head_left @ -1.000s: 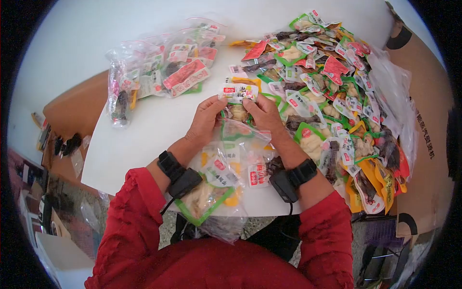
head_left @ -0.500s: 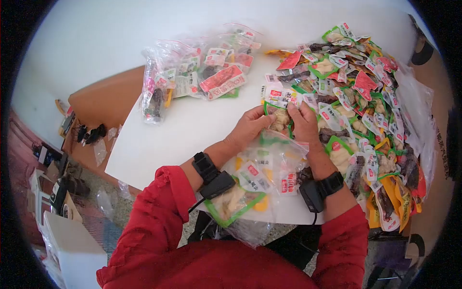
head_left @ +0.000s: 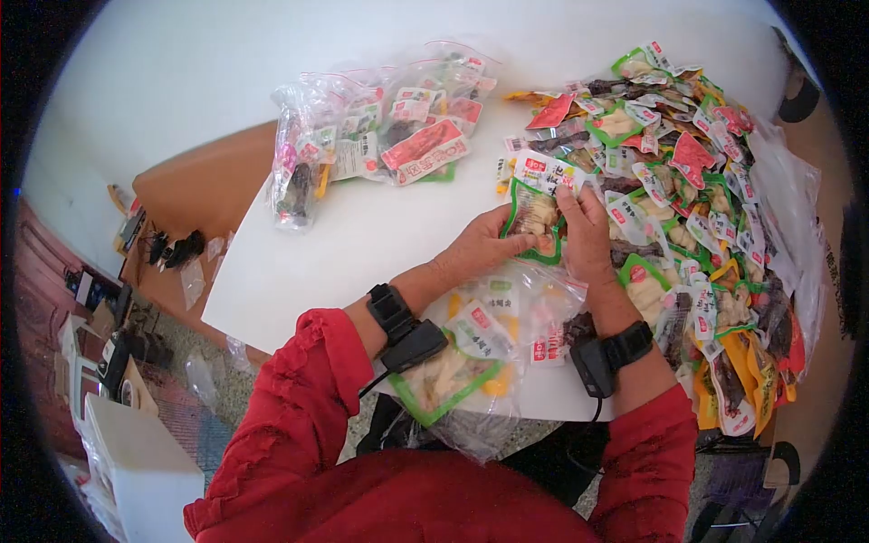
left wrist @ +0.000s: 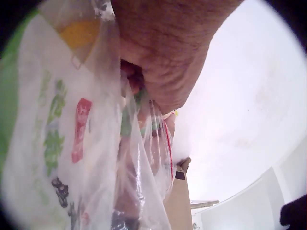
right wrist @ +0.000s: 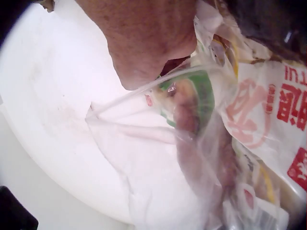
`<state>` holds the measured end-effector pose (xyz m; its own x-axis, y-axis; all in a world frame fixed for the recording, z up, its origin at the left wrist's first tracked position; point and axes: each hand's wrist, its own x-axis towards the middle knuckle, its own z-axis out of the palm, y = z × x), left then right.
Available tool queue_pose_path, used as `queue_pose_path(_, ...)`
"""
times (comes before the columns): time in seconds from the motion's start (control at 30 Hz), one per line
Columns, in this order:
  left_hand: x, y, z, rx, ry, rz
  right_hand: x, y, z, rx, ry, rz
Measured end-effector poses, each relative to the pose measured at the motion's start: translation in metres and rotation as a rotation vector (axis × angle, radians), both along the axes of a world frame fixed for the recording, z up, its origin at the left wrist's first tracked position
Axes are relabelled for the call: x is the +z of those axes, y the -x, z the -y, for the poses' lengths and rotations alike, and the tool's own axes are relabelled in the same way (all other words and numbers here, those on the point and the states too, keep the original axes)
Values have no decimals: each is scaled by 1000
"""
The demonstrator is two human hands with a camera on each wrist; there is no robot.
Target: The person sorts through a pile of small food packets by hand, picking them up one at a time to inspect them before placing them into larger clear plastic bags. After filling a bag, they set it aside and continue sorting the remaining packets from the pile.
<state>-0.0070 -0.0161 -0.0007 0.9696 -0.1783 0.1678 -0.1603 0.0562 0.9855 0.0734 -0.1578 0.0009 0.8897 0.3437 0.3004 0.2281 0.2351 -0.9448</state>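
Both hands hold one flat food packet with a white label top, a green border and pale pieces behind a clear window. My left hand pinches its lower left part, thumb across the front. At the packet's right edge my right hand pinches it, thumb near the label. Just below lies an open clear zip bag with several packets inside, among them a green-edged one. The bag's clear film stands close by the left hand in the left wrist view. In the right wrist view, film spreads under the right hand.
A big heap of mixed packets covers the table's right side, beside crumpled plastic and a cardboard box. Filled zip bags lie at the back left of the white table.
The head view has swung, so the table sits further right in it. The packet has tilted in the hands, and my left hand has slid lower along it, baring more of its window.
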Motion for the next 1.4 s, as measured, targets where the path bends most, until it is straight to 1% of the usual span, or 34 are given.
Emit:
queue_pose_path(0.03, 0, 0, 0, 1, -5, 7, 3, 2, 2, 54, 13, -33)
queue_pose_path(0.07, -1, 0, -1, 3, -6, 7, 6, 5, 0, 55, 13, -33)
queue_pose_path(0.13, -7, -3, 0, 45, 76, 86, 13, 14, -7, 141, -150, -12)
queue_pose_path(0.17, -9, -4, -1, 46, 77, 86, 9, 11, -8, 142, -149, -13)
queue_pose_path(0.23, -9, -6, -2, 193, 33, 131, -1, 2, -8, 208, -24, 74)
queue_pose_path(0.27, -9, -5, -2, 194, 33, 130, -4, -1, -6, 209, -25, 73)
queue_pose_path(0.33, -6, -2, -3, 167, 117, 41, -4, -3, -3, 231, 65, 80)
queue_pose_path(0.37, -8, -3, -4, 167, 117, 40, -3, -2, -2, 231, 65, 80)
queue_pose_path(0.43, -9, -5, -5, 215, -1, -38, 2, 1, 0, 186, 99, 69)
queue_pose_path(0.47, -11, -5, -6, 215, -1, -38, 2, 2, -1, 185, 98, 69)
queue_pose_path(0.53, -3, 2, -3, 177, 5, -85, 2, 2, -1, 162, 59, 26)
queue_pose_path(0.63, -2, 2, -1, 163, 69, -86, 0, 0, -1, 178, 26, 30)
queue_pose_path(0.73, -2, 2, -2, 134, 80, -87, -1, 0, -1, 188, 8, 22)
queue_pose_path(0.97, -2, 2, -3, 135, 73, -87, 0, 0, 0, 192, 13, 20)
queue_pose_path(1.17, 0, 3, -2, 147, 100, -139, -2, -1, -1, 151, 41, 44)
queue_pose_path(1.4, -1, 3, -3, 121, 100, -140, -3, -2, -1, 149, 47, 53)
